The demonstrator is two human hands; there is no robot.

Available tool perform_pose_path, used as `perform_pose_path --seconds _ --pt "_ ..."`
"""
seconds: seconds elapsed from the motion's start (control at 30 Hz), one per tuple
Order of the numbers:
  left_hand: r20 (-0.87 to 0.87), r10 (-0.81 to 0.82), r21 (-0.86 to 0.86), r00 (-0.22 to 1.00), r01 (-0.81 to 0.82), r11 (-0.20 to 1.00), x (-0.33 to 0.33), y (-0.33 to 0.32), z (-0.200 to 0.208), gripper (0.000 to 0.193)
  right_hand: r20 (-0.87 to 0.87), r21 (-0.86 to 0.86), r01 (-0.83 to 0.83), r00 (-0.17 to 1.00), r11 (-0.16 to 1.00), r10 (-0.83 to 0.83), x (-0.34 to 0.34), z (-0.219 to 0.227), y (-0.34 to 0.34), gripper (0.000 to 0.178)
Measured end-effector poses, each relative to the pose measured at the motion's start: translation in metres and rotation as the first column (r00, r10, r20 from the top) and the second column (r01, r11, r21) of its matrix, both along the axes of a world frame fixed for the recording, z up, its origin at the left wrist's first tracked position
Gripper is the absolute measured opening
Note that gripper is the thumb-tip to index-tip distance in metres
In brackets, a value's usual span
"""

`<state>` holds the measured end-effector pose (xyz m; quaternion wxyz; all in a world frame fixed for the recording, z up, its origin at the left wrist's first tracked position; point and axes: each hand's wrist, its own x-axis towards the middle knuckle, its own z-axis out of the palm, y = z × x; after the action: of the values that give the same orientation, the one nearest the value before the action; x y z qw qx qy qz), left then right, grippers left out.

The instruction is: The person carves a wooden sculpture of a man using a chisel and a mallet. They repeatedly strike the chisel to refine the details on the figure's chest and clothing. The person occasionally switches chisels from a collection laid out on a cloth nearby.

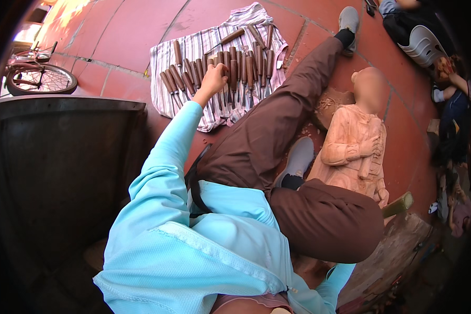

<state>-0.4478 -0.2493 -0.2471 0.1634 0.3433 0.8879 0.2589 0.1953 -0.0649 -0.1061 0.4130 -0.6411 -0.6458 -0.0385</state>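
My left hand (214, 79) reaches out over a row of wood-carving chisels (249, 70) with brown wooden handles. Its fingers are curled down around one of the handles, and the hand covers part of that chisel. The chisels lie side by side on a striped cloth (165, 57), most with their blades toward me. To the right, beyond my bent knee, rests a carved wooden figure (356, 141) on its back, an arm folded over its chest. My right sleeve (340, 277) passes under my leg, and my right hand is hidden there. A thick rounded wooden stick (399, 205) pokes out past my knee.
A large dark panel-like object (63, 183) stands close on my left. A bicycle wheel (42, 78) is behind it. Red floor tiles (125, 31) spread ahead. A wooden block (387, 261) lies at lower right. Other people sit along the right edge, near a pale plastic stool (426, 44).
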Motion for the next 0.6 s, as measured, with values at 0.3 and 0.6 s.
perform_pose_path --seconds 0.3,0.6 --pt "0.036 0.133 -0.109 0.99 -0.129 0.986 -0.006 -0.08 -0.017 0.016 -0.013 0.0 0.023 1.0 1.0 -0.023 0.009 -0.001 -0.002 0.047" --pt "0.471 0.376 -0.119 0.798 -0.365 0.923 0.008 -0.098 -0.03 0.026 -0.005 0.009 0.028 1.0 1.0 -0.028 0.016 0.002 -0.002 0.046"
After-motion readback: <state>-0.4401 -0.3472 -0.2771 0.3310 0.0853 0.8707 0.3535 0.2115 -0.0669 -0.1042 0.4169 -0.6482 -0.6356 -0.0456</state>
